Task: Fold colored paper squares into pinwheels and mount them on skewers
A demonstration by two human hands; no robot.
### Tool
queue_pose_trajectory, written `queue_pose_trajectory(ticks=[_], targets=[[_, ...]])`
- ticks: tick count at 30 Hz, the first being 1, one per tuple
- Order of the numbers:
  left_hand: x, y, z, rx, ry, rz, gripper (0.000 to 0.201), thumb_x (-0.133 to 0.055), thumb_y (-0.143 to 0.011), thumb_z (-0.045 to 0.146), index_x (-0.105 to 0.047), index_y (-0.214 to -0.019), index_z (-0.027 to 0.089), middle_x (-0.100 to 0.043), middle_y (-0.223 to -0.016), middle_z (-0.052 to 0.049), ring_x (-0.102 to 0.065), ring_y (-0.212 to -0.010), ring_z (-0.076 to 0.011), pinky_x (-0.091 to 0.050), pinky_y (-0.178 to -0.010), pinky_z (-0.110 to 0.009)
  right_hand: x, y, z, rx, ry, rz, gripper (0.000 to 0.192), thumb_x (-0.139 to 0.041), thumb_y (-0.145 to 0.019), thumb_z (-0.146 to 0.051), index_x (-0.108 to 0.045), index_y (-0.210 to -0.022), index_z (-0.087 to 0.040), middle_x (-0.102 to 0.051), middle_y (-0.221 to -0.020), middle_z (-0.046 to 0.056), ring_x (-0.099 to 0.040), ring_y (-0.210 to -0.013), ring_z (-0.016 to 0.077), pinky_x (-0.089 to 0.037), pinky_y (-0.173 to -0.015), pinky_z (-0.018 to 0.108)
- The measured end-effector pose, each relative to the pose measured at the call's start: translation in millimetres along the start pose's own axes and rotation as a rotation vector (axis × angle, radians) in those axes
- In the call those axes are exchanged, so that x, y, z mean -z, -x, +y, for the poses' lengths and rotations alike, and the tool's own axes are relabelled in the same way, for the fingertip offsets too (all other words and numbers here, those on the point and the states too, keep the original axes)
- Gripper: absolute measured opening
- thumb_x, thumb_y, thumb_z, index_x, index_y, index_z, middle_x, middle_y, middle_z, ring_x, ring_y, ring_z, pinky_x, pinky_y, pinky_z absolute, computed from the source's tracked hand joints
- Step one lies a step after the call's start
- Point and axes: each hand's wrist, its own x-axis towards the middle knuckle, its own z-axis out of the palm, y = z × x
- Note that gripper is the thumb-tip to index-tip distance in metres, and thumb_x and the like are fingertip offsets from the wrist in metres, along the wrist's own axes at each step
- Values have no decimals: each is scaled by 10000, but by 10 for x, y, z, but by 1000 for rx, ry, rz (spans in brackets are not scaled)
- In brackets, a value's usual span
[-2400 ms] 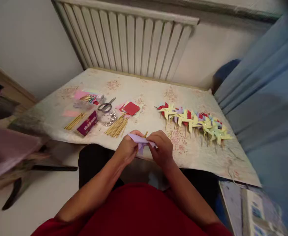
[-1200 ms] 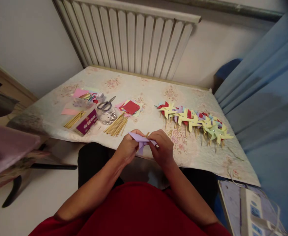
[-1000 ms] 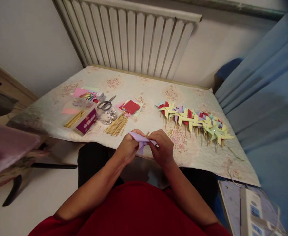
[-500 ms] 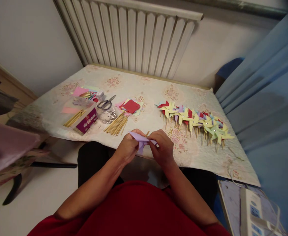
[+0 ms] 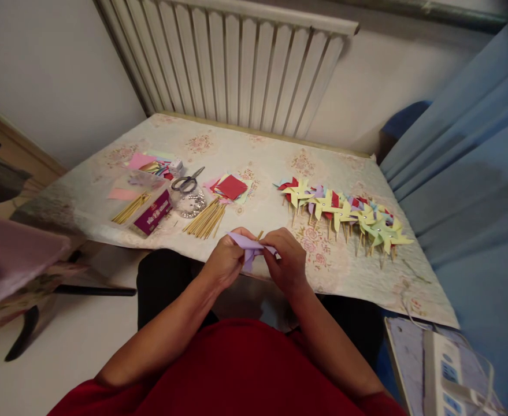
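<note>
Lilac folded-paper piece [image 5: 248,243] pinched between two hands at the near edge of the pale floral-covered worktop [image 5: 236,155].
Fingers of the left hand [image 5: 225,257] and right hand [image 5: 286,257] are clamped on opposite sides of it, a slim tan wooden stick [image 5: 260,236] poking up between; it should prove light, easily creased and tearable, best held at its folded middle. Beyond lie loose tan wooden sticks [image 5: 206,220] and, rightward, multicoloured paper pinwheels [image 5: 343,215].
</note>
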Motion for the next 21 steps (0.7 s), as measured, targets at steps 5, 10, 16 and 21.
queue_pose_trajectory(ticks=[5,10,16,21], targets=[[-6,2,1,1,-7,12,173,-639,-553,34,-600,-682,143,-607,-570,1,-547,-526,-100,-389,-525,-203,3,-2,-1,3,1,6,129,-539,-858,-126,-594,-901,-234,-635,-828,42,-585,-798,200,-477,-704,354],[-7,5,6,-4,-17,15,173,-644,-554,38,-606,-685,144,-609,-578,3,-549,-527,-98,-407,-543,-208,0,2,2,-7,8,-2,122,-531,-863,-132,-594,-891,-233,-636,-823,43,-585,-797,200,-477,-705,356],[9,1,-5,-11,-28,17,164,-642,-559,54,-607,-685,153,-572,-539,19,-512,-502,-92,-374,-524,-207,5,-8,-11,-8,-21,2,133,-531,-858,-112,-592,-884,-228,-634,-818,38,-577,-791,193,-468,-701,345],[30,-7,-30,-32,-54,9,164,-624,-561,57,-601,-686,161,-530,-509,37,-482,-490,-89,-362,-525,-209,19,-29,-44,-49,-66,-7,92,-542,-877,-155,-600,-856,-223,-635,-788,30,-579,-771,181,-461,-686,328]])
